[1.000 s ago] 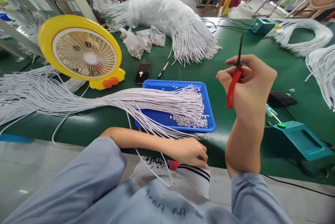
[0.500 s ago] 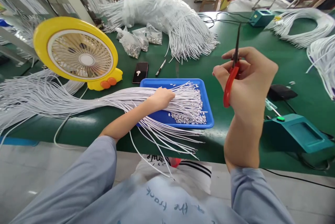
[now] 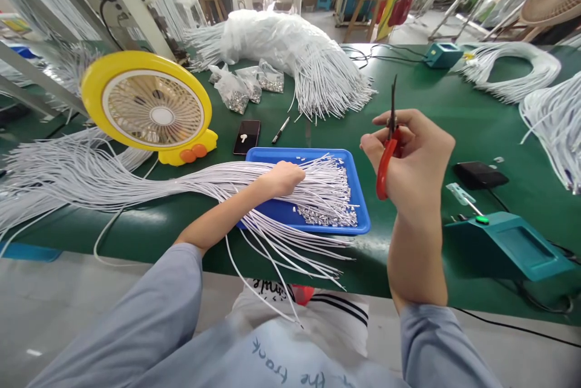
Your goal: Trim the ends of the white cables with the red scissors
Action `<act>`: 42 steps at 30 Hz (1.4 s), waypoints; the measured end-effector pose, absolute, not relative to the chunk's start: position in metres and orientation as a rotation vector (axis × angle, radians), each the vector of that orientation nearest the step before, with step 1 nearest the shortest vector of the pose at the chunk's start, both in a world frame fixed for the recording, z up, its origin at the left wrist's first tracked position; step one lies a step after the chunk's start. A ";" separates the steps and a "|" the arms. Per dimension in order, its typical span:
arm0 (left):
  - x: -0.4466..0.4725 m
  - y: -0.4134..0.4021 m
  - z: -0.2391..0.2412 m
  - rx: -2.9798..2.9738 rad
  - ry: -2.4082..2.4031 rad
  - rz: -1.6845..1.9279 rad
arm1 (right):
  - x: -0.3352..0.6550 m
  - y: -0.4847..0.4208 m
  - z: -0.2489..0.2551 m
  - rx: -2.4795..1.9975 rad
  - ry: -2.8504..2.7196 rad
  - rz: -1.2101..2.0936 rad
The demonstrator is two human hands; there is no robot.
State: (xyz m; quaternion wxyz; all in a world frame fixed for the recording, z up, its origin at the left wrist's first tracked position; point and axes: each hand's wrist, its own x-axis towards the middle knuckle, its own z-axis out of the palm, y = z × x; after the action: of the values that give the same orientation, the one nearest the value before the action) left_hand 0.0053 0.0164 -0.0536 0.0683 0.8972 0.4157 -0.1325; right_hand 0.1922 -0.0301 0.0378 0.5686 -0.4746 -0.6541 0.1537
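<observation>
My left hand [image 3: 284,179] is closed on a thick bundle of white cables [image 3: 213,176], palm down over the blue tray [image 3: 363,218]. The cable ends fan out to the right inside the tray, among many small silvery metal terminals [image 3: 324,216]. Several looser cables [image 3: 295,249] hang over the tray's front rim toward my lap. To the right of the tray, raised above the table, my right hand [image 3: 408,164] grips red-handled needle-nose pliers [image 3: 385,167], their thin dark jaws pointing up. Nothing shows between the jaws.
A yellow fan [image 3: 206,109] stands at left. Behind the tray lie a phone [image 3: 247,137], a pen [image 3: 281,130], bags of metal parts [image 3: 236,94] and a plastic-wrapped cable bundle [image 3: 276,37]. A teal device [image 3: 517,246] sits at right, with cable coils [image 3: 540,67] beyond.
My right hand with the pliers has come down and left, a little closer to the tray. The camera has tilted up slightly. My left hand stays on the cables.
</observation>
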 end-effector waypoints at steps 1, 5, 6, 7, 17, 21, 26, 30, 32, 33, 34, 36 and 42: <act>0.006 0.017 -0.055 2.701 1.257 -0.389 | 0.192 -0.030 0.037 -1.122 -1.537 0.364; 0.006 0.017 -0.057 2.695 1.250 -0.342 | 0.192 -0.029 0.036 -1.130 -1.538 0.358; 0.005 0.017 -0.056 2.694 1.229 -0.329 | 0.193 -0.029 0.036 -1.123 -1.538 0.356; 0.003 0.017 -0.054 2.692 1.204 -0.313 | 0.193 -0.029 0.036 -1.113 -1.538 0.352; -0.011 0.019 -0.019 2.200 0.632 0.067 | 0.199 -0.019 0.031 -0.983 -1.432 0.254; 0.003 -0.002 -0.011 1.914 0.317 0.163 | 0.199 -0.018 0.032 -1.005 -1.413 0.245; 0.016 -0.036 -0.006 1.551 0.284 0.460 | 0.194 -0.023 0.035 -0.985 -1.399 0.373; 0.018 -0.041 -0.008 1.366 0.323 0.875 | 0.185 -0.026 0.033 -0.900 -1.449 0.606; 0.017 -0.037 -0.009 1.357 0.380 1.088 | 0.179 -0.030 0.031 -0.886 -1.473 0.722; 0.016 -0.035 -0.009 1.360 0.398 1.168 | 0.177 -0.032 0.030 -0.878 -1.480 0.773; 0.015 -0.033 -0.008 1.368 0.405 1.221 | 0.175 -0.034 0.029 -0.866 -1.484 0.817; 0.013 -0.031 -0.006 1.395 0.403 1.282 | 0.171 -0.039 0.028 -0.845 -1.495 0.879; 0.011 -0.031 -0.002 1.525 0.468 1.393 | 0.169 -0.044 0.027 -0.808 -1.483 0.890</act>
State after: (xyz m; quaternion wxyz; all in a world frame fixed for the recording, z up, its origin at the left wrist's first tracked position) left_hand 0.0105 -0.0308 -0.0023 0.4899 0.6278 0.1929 0.5733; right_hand 0.1687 -0.0440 0.0274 0.5779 -0.3453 -0.6340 0.3805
